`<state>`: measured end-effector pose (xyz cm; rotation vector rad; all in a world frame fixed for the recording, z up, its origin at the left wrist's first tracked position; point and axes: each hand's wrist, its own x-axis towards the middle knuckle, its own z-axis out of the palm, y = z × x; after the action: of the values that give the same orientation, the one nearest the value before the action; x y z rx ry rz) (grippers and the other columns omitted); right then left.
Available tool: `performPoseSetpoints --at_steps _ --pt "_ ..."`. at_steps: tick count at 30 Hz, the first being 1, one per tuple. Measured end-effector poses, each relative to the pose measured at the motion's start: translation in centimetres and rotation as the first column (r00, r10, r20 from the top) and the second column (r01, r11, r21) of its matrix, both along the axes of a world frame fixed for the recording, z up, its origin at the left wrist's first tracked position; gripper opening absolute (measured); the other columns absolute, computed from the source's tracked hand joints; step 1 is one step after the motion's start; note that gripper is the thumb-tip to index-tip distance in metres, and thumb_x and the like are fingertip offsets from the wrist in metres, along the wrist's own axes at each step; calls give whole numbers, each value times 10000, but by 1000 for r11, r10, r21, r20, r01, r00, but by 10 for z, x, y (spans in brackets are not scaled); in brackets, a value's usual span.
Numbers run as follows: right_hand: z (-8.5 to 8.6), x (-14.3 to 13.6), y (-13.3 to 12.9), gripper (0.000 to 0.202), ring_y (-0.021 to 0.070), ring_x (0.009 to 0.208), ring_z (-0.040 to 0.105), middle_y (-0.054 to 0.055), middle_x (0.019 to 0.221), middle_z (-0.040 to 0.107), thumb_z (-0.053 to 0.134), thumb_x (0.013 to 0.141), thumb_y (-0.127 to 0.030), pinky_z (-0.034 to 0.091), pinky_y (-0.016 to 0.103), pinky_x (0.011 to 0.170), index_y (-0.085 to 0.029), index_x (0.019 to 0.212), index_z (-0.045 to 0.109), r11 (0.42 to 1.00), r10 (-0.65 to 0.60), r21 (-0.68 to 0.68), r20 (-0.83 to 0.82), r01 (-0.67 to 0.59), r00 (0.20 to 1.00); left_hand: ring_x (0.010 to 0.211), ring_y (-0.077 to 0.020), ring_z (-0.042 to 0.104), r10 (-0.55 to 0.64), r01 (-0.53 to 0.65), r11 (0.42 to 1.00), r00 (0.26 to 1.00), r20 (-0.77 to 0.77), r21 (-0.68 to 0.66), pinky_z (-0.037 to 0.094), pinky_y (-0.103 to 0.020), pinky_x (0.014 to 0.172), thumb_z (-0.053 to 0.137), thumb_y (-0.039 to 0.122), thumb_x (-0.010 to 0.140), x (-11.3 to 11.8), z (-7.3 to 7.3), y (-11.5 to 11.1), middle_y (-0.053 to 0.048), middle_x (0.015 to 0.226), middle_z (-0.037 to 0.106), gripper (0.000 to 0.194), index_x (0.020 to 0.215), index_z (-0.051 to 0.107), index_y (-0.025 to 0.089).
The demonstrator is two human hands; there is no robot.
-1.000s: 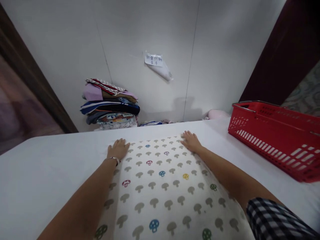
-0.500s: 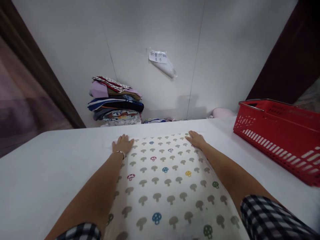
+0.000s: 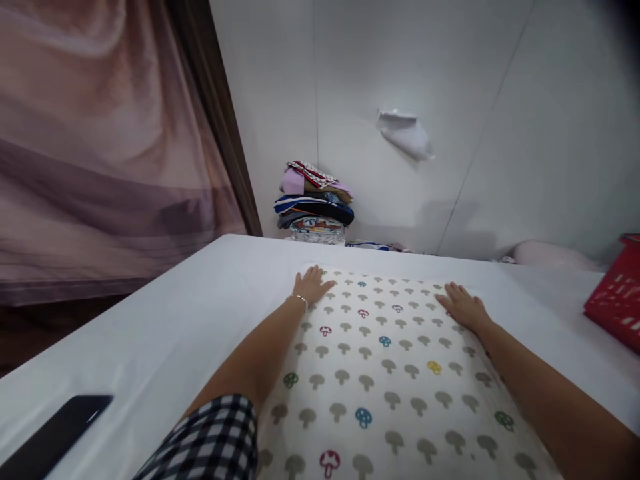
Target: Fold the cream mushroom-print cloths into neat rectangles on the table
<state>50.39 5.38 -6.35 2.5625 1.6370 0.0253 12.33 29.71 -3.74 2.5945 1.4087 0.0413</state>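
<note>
A white cloth point(image 3: 370, 363) printed with grey and coloured mushrooms lies spread on the white table, its near end running out of the bottom of the view. My left hand point(image 3: 313, 285) rests on the far left corner of the cloth, fingers spread and palm down. At the far right corner my right hand point(image 3: 463, 305) lies flat with its fingers stretched out. Neither hand is closed around the fabric. The cloth looks mostly smooth between my arms.
The white table point(image 3: 215, 307) reaches toward the wall. A dark phone-like slab point(image 3: 53, 437) lies at the near left, and a red basket point(image 3: 617, 293) stands at the right. Beyond the far edge are a stack of folded clothes point(image 3: 315, 203) and a pink bundle point(image 3: 553, 257). A pink curtain point(image 3: 110, 147) hangs left.
My view has turned left, bringing the dark slab and more curtain in and pushing most of the basket out. Both hands stay flat at the cloth's far corners.
</note>
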Motion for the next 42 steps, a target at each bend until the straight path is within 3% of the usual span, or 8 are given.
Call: performPoseSetpoints --at_steps 4,7,9,14,21,25,33,42 --pt "9 -4 0 533 339 1390 238 127 1523 272 265 928 -415 294 622 1025 -218 1389 447 991 -110 64 -84 116 990 1434 -287 76 8 -8 998 1000 6 -60 66 -529 1131 199 645 870 4 16 0 -108 1567 103 742 1456 262 193" --pt "8 -13 -20 508 335 1407 188 114 1522 280 265 925 -392 233 638 1048 -225 1349 490 990 -7 140 2 7 1000 1433 -283 78 -12 13 998 999 31 -60 77 -514 1130 168 637 877 -5 27 -14 -120 1564 111 746 1452 266 171" --pt "-1 -21 -43 502 302 1421 151 83 1529 274 279 921 -394 196 612 1078 -238 1356 474 985 61 159 58 -70 996 1439 -257 64 -47 48 999 998 53 -26 54 -511 1141 205 656 867 -22 25 -32 -92 1568 109 744 1454 260 201" --pt "-15 -40 -82 633 256 1416 195 71 1535 259 200 918 -514 230 525 1105 -200 1455 315 994 -39 105 -47 43 998 1439 -234 97 -77 76 997 996 53 9 63 -531 1144 244 645 866 -63 8 -67 -76 1557 179 716 1446 276 226" --pt "1 -59 -112 555 281 1419 175 66 1526 284 253 912 -467 198 559 1106 -247 1392 425 993 -6 118 -44 11 999 1439 -251 76 -49 51 995 998 26 -89 96 -534 1135 220 626 877 -77 33 -95 -89 1566 120 702 1446 270 218" --pt "-9 -76 -154 553 277 1414 196 70 1515 305 270 903 -463 215 547 1107 -255 1394 418 991 -7 134 -60 15 998 1439 -239 83 -112 113 993 993 50 -36 73 -482 1154 279 600 878 -108 27 -135 -67 1562 155 678 1443 288 226" --pt "27 -122 -187 579 278 1417 183 92 1527 270 274 927 -479 156 537 1128 -213 1435 354 989 -48 126 -190 73 981 1424 -272 144 -120 122 992 992 49 -31 154 -518 1128 273 484 924 -130 41 -181 -109 1542 206 592 1427 328 177" --pt "23 -144 -265 527 260 1400 245 97 1489 344 330 931 -460 194 513 1134 -202 1368 469 934 8 336 -351 118 936 1409 -242 198 -248 247 969 969 21 29 243 -524 1110 290 393 908 -187 16 -217 -31 1494 308 509 1391 422 300"
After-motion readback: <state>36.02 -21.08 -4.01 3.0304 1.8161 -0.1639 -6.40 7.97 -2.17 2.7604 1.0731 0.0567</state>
